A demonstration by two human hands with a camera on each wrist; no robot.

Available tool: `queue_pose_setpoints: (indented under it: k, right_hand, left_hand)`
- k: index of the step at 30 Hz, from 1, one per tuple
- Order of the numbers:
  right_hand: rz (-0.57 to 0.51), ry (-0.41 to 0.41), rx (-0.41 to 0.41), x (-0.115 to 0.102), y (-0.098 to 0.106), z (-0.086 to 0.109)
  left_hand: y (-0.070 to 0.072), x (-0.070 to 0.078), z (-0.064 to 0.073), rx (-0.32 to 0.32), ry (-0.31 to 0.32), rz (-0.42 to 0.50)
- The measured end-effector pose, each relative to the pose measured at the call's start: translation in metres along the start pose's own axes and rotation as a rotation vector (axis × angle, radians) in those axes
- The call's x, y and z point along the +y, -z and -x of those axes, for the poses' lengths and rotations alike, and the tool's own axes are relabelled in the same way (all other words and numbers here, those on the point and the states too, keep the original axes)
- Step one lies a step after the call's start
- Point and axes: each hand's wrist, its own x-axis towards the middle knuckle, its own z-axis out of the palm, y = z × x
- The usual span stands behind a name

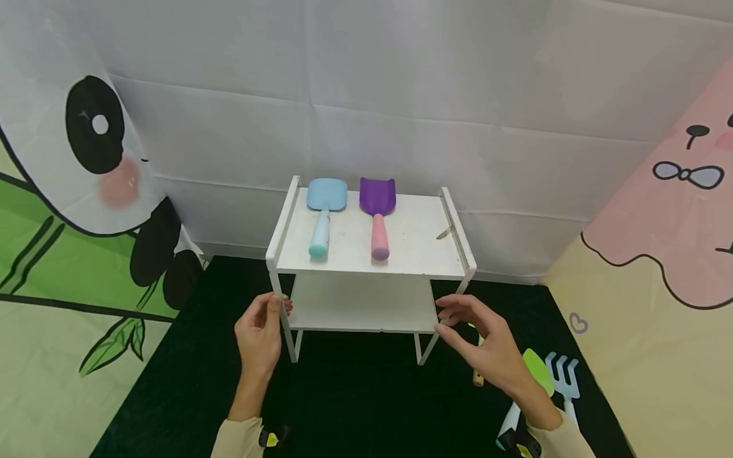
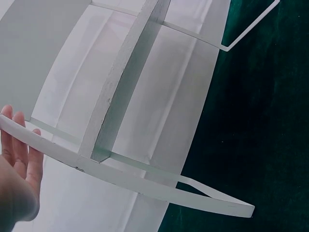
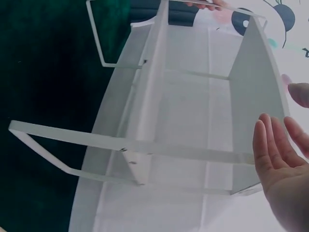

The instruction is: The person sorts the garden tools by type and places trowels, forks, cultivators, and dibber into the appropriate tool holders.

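A small two-tier white shelf (image 1: 415,245) stands on the dark green floor. My left hand (image 1: 260,334) grips its left front leg (image 2: 120,180), thumb in front and fingers (image 2: 35,157) behind the bar. Beside the right front leg (image 3: 193,152), my right hand (image 1: 478,334) is held with fingers (image 3: 276,147) loosely bent and spread, not closed round the bar. Two toy shovels lie on the top tier: a light blue one (image 1: 327,194) with a mint handle at left, and a purple one (image 1: 378,196) with a pink handle near the middle.
On the floor at right, partly behind my right hand and arm, lie a green spade (image 1: 538,369), a light blue rake (image 1: 565,381) and a tool with a wooden handle tip (image 1: 478,379). White cloth (image 1: 401,95) hangs behind; printed cloth panels (image 1: 658,343) flank both sides.
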Motion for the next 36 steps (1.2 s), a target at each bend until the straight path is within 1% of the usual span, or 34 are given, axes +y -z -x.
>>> queue_pose_setpoints:
  k: [4, 8, 11, 13, 18, 20, 22, 23, 26, 29, 32, 36]
  right_hand:
    - [0.012, -0.004, 0.011, 0.007, 0.0, 0.009]
    - [0.022, -0.037, 0.014, 0.015, 0.0, 0.017]
    - [0.025, -0.06, 0.023, 0.019, 0.0, 0.024]
    - [0.036, -0.064, 0.042, 0.013, -0.001, 0.026]
    - [0.082, -0.108, 0.079, 0.021, -0.003, 0.034]
    - [0.087, -0.132, 0.083, 0.035, -0.002, 0.041]
    - [0.082, -0.146, 0.091, 0.04, -0.002, 0.045]
    - [0.084, -0.154, 0.094, 0.043, -0.002, 0.048]
    - [0.095, -0.177, 0.1, 0.049, -0.002, 0.054]
    - [0.112, -0.197, 0.108, 0.055, -0.002, 0.06]
    - [0.119, -0.214, 0.117, 0.061, -0.001, 0.065]
    - [0.141, -0.252, 0.115, 0.069, 0.0, 0.071]
  left_hand:
    - [0.0, 0.0, 0.0, 0.001, 0.012, -0.002]
    - [0.0, 0.0, 0.0, 0.0, 0.015, -0.008]
    - [-0.001, 0.0, 0.0, 0.0, 0.006, -0.006]
    - [-0.001, -0.001, 0.0, 0.002, 0.003, -0.003]
    - [0.001, -0.027, -0.001, 0.009, 0.013, -0.015]
    - [0.002, -0.037, -0.002, 0.01, 0.019, -0.013]
    - [0.002, -0.036, -0.003, 0.009, 0.02, -0.008]
    - [0.001, -0.032, -0.002, 0.009, 0.019, -0.006]
    - [0.0, -0.019, -0.001, 0.005, 0.018, 0.009]
    - [0.0, -0.005, 0.0, -0.002, 0.006, 0.006]
    - [0.0, 0.0, 0.001, -0.003, 0.0, -0.001]
    - [0.0, 0.001, 0.001, -0.003, 0.006, -0.001]
